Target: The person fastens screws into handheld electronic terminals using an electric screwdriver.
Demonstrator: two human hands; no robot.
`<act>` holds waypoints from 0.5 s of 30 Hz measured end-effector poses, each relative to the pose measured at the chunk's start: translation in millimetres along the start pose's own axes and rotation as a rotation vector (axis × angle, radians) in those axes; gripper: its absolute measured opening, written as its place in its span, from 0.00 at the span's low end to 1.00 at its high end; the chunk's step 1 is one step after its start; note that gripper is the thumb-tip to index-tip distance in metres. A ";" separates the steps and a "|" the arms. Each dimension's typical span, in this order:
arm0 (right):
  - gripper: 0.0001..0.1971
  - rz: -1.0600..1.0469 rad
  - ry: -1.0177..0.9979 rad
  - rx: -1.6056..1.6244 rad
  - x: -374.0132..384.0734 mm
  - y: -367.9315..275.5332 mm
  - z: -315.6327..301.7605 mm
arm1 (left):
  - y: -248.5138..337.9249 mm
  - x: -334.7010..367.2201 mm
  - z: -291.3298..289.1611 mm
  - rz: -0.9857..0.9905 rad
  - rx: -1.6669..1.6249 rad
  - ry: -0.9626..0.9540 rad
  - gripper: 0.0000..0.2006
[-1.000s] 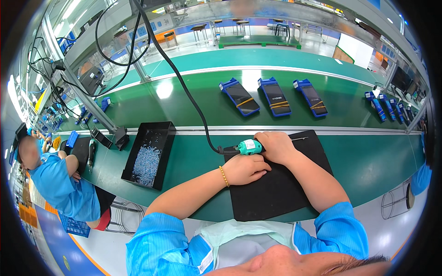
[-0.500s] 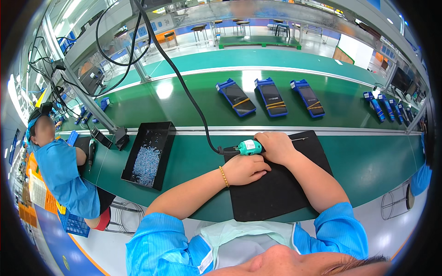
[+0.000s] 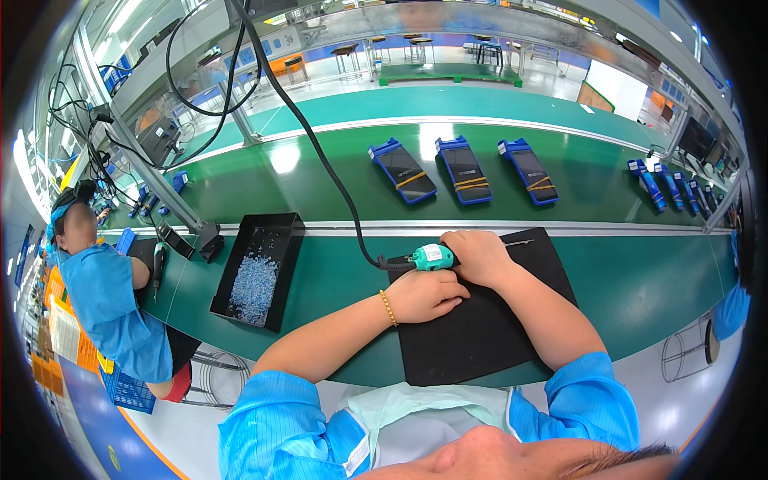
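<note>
On the black mat (image 3: 468, 344) in front of me lies my left hand (image 3: 432, 294), its fingers curled together and nothing visible in them. My right hand (image 3: 478, 256) wraps round an electric screwdriver (image 3: 433, 257) with a green end, just beyond the left hand. A black cable joins the driver's left end. The thin metal bit points right, past my right hand, over the mat's far edge. The palm side of each hand is hidden.
A black tray (image 3: 298, 240) of small bluish screw-like parts stands left. Beyond a metal rail, three blue handheld devices (image 3: 464, 171) with yellow bands lie on the green belt (image 3: 320, 188); several more (image 3: 646, 186) are at right. A person (image 3: 112, 296) sits at far left beside another driver (image 3: 158, 264).
The three banded devices on the belt have shifted slightly left, and those at far right too. My hands and the screwdriver have stayed in place.
</note>
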State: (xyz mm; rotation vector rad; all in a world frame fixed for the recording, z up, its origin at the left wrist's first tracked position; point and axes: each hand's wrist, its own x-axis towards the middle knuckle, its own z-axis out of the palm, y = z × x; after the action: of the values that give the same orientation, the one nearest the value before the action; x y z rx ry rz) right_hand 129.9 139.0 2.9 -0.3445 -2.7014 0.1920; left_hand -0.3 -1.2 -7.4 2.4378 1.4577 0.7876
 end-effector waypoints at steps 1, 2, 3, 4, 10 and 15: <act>0.17 -0.001 0.002 0.001 0.0 0.0 -0.1 | 0.2 0.1 -0.3 -0.003 -0.001 -0.002 0.08; 0.17 -0.002 0.003 0.003 -0.1 0.1 -0.1 | 0.0 0.2 0.0 -0.003 -0.001 -0.002 0.08; 0.17 -0.002 0.003 0.002 -0.1 0.2 -0.1 | -0.4 0.3 0.5 -0.003 -0.002 -0.002 0.08; 0.16 -0.007 0.009 0.000 -0.1 0.5 0.1 | -0.6 0.4 0.7 -0.002 -0.002 -0.003 0.08; 0.17 -0.015 0.024 -0.008 -0.5 3.2 2.8 | 1.0 0.9 -0.7 -0.004 -0.003 -0.006 0.08; 0.17 -0.011 0.024 -0.019 0.2 1.7 2.0 | -1.2 0.3 0.7 0.016 0.007 0.008 0.08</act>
State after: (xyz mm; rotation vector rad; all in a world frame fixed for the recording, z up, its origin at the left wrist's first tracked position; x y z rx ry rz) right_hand 129.3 140.6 0.8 -0.3350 -2.6822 0.1579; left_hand -0.7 -0.2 -8.4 2.4577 1.4483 0.7978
